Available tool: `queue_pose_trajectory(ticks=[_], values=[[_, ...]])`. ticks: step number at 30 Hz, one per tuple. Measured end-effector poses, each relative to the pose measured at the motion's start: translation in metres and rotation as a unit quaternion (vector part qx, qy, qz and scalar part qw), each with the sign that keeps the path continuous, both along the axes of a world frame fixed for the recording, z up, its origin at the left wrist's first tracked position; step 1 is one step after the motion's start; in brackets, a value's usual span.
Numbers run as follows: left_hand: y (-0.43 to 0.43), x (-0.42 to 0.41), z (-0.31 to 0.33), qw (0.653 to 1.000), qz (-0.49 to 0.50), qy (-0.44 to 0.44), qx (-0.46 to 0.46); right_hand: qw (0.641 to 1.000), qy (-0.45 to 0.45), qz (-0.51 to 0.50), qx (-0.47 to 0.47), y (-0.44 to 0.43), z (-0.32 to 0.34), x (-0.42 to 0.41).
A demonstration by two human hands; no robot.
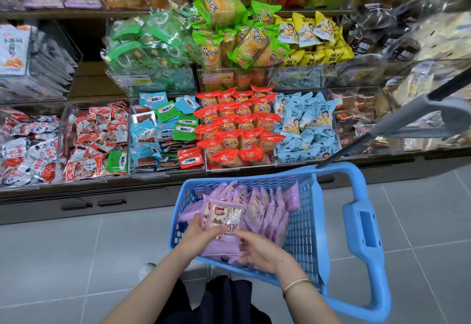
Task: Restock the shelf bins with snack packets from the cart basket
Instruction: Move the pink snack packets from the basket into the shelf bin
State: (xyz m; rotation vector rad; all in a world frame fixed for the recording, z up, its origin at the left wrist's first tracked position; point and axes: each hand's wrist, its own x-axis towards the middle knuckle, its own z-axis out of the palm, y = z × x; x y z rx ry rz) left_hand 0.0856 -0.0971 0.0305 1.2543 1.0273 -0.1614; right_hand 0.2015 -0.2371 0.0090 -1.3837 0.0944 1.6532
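Both hands are in the blue basket (303,224), near and right of centre, on the grey floor (63,260). The left hand (201,230) curls its fingers round the left side of a stack of purple packets (225,218). The right hand (262,249) grasps the stack's near edge. More purple packets stand on edge just right of it. The shelf bins (168,170) lie beyond, full of other snacks.

1 blue basket (302,227) lower centre, 2 hands, left hand (201,232), right hand (260,251), 1 bracelet (297,283), purple packets (270,212) over a dozen, exact count unclear
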Motion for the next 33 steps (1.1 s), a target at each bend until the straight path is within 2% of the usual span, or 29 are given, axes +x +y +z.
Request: queue_pose_trajectory(ticks=[2,5,9,13,18,21,24,28,29,30,31,33], values=[[0.005,-0.011,-0.002,0.999,0.048,0.000,-0.015,0.993,0.028,-0.111,-0.039,-0.004,-0.019,0.006],[0.014,-0.030,-0.005,0.995,0.100,0.009,-0.006,0.950,0.048,-0.269,-0.152,-0.018,-0.052,0.018],[0.022,-0.052,-0.006,0.989,0.143,0.026,0.007,0.906,0.097,-0.344,-0.227,-0.033,-0.081,0.030],[0.021,-0.070,-0.006,0.981,0.190,0.037,0.015,0.852,0.162,-0.443,-0.226,-0.037,-0.103,0.035],[0.020,-0.082,-0.001,0.977,0.206,0.043,0.015,0.791,0.253,-0.517,-0.205,-0.028,-0.109,0.054],[0.021,-0.084,0.000,0.975,0.214,0.051,0.008,0.767,0.270,-0.547,-0.197,-0.025,-0.107,0.059],[0.023,-0.081,-0.002,0.975,0.217,0.051,-0.004,0.764,0.238,-0.572,-0.181,-0.027,-0.096,0.060],[0.028,-0.073,-0.006,0.977,0.207,0.046,-0.022,0.844,0.060,-0.510,-0.155,-0.036,-0.070,0.048],[0.029,-0.071,-0.007,0.978,0.203,0.044,-0.028,0.866,0.046,-0.486,-0.111,-0.039,-0.069,0.042],[0.031,-0.069,-0.007,0.979,0.196,0.044,-0.032,0.873,0.043,-0.479,-0.086,-0.042,-0.065,0.034],[0.032,-0.066,-0.007,0.981,0.188,0.044,-0.035,0.852,0.066,-0.515,-0.072,-0.044,-0.063,0.030],[0.035,-0.061,-0.005,0.982,0.177,0.047,-0.035,0.826,0.013,-0.554,-0.098,-0.045,-0.062,0.024]])
